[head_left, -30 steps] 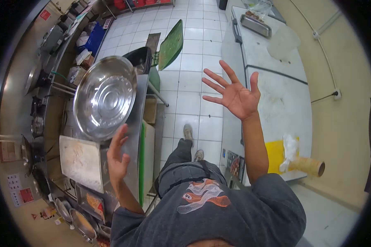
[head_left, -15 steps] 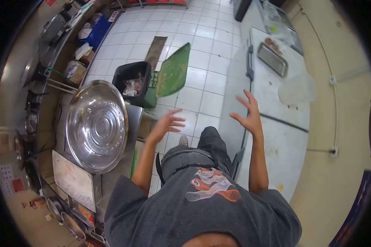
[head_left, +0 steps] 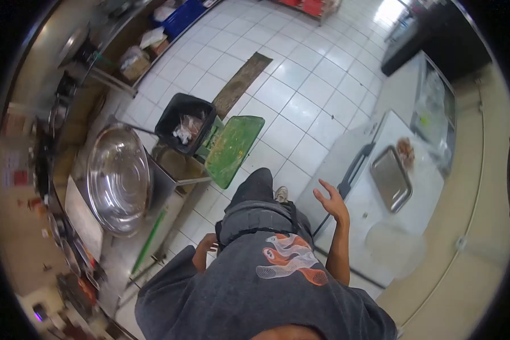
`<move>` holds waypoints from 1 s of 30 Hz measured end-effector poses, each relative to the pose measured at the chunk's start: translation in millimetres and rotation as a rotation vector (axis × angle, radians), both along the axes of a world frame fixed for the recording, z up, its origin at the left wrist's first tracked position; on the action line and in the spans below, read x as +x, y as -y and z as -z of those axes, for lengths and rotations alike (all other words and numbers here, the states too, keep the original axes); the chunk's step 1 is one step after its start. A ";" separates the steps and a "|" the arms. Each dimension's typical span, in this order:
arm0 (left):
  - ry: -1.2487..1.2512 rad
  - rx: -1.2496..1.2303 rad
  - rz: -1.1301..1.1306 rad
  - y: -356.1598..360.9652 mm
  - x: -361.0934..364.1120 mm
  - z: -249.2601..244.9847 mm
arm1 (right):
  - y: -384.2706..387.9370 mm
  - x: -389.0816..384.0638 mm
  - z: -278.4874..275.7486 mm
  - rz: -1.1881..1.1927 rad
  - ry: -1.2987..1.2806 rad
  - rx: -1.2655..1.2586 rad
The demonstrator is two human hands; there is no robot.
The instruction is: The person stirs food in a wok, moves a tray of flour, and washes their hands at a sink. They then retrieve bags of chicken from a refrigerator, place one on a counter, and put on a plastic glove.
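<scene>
My right hand is open, its thumb and fingers apart, with nothing in it. It hangs in front of the white chest freezer, near the freezer's dark handle. Low beside my hip, my left hand is partly hidden by my shirt; light floor shows between its fingers, and I see nothing held. On the steel counter to the left, a large shiny metal basin leans at a tilt. A metal tray and a translucent plastic container rest on the freezer top.
Ahead on the tiled floor stands a black-lined bin with plastic rubbish, its green lid swung out. A brown mat lies beyond it. A green stick is by the counter's edge. Brown scraps lie by the tray.
My left hand has dropped from in front of me back to my hip. The right hand stays raised and open. My view has turned and moved forward, bringing the bin nearer.
</scene>
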State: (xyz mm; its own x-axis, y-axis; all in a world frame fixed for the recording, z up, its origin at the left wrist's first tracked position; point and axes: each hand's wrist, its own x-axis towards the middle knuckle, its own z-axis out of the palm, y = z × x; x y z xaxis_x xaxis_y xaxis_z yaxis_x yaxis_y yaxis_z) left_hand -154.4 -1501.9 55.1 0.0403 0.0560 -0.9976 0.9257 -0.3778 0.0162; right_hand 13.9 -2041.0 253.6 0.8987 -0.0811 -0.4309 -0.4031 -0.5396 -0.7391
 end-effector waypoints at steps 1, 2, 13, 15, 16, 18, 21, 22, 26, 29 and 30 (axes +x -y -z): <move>0.011 -0.010 -0.047 20.5 2.0 -2.7 | 16.5 27.6 6.8 -0.064 0.015 -0.033; 0.045 -0.013 -0.067 43.2 -1.3 -2.9 | 31.4 55.4 9.8 -0.119 0.042 -0.073; 0.451 0.033 -0.723 259.7 231.1 -6.7 | 139.2 317.5 92.7 0.418 -0.295 0.413; 0.464 0.050 -0.803 279.8 259.0 -19.0 | 167.3 302.5 129.3 0.617 -0.393 0.535; 0.467 0.058 -0.838 290.6 269.0 -25.3 | 170.7 298.1 130.0 0.659 -0.430 0.519; 0.457 0.062 -0.899 315.1 283.3 -43.9 | 185.4 299.5 112.0 0.686 -0.539 0.448; 0.419 0.054 -1.008 356.4 296.5 -71.1 | 215.9 336.4 67.0 0.627 -0.751 0.294; 0.419 0.051 -1.043 366.2 310.8 -78.2 | 225.3 359.7 57.8 0.596 -0.801 0.262; 0.488 -0.017 -1.137 388.5 403.7 -104.6 | 221.6 501.9 36.8 0.413 -0.893 0.183; 0.541 -0.126 -1.179 390.9 487.9 -129.9 | 184.2 667.8 15.9 0.219 -0.757 0.171; 0.534 -0.156 -1.187 389.9 508.8 -135.6 | 172.5 723.5 8.0 0.109 -0.646 0.160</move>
